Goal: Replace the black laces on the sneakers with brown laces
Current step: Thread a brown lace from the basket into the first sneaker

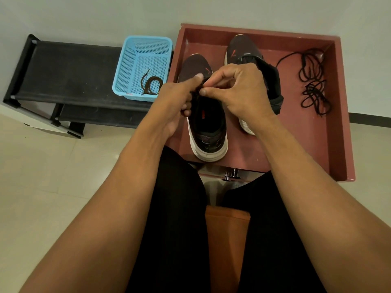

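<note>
The camera sits on the person's head (it sees wide), looking forward and down at the nearby red tray (pixel 296 140).

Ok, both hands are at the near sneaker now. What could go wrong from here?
1. The left hand and right hand cover the eyelets of the near sneaker, so a skipped or crossed hole could go unseen.
2. The strand they pinch looks dark; the black laces lying loose in the tray could be mistaken for the brown lace in the blue basket.
</note>
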The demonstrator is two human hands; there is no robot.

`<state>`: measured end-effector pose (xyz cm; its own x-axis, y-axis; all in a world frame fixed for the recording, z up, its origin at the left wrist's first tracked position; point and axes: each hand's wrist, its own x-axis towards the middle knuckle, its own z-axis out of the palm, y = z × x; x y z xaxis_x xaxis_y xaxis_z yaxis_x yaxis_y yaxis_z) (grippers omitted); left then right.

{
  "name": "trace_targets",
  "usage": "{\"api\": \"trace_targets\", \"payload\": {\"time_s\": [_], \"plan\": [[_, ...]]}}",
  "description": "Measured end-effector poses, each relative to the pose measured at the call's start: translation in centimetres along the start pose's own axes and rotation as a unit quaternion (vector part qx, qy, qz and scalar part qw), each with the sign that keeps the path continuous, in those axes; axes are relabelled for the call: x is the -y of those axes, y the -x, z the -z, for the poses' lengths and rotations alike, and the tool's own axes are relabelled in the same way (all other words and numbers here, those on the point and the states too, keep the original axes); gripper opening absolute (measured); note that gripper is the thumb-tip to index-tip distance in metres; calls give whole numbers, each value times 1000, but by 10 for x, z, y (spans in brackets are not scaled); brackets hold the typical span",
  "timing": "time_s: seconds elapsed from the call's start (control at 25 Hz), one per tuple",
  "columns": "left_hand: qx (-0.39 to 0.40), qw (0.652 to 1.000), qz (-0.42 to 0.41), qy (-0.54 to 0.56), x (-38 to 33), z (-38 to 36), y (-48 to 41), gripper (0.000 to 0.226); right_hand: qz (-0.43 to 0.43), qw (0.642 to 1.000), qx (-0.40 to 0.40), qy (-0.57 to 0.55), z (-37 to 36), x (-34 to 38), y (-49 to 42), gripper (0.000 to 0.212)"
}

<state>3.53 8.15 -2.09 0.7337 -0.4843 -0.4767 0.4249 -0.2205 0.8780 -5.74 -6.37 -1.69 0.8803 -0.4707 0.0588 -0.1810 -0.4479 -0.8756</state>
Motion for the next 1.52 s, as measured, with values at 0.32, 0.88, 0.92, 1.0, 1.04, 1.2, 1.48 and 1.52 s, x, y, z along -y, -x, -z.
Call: {"api": "trace_targets", "payload": {"time_s": [0.32,0.88,0.92,1.0,1.04,1.2,1.48,1.52], "plan": [[-65,998,-18,-21,-2,-8,-2,30,-11,1000,-13,14,2,3,2,12],[-138,964,-100,-205,11,2,-14,28,-90,995,20,46,21,0,11,13],[-133,964,-103,-206,12,2,-13,27,-90,995,18,46,21,1,11,13],[-120,966,-118,-198,11,3,-10,22,-87,995,17,48,23,3,12,10],[-113,968,-127,-187,10,2,-8,20,-87,995,18,51,24,3,13,11],[-110,964,-124,-207,14,9,5,39,-95,989,49,103,29,3,17,37],[-81,928,-79,-355,18,10,21,43,-171,974,107,105,19,1,19,45],[-90,923,-85,-365,16,10,21,39,-176,974,103,97,18,1,18,45]]}}
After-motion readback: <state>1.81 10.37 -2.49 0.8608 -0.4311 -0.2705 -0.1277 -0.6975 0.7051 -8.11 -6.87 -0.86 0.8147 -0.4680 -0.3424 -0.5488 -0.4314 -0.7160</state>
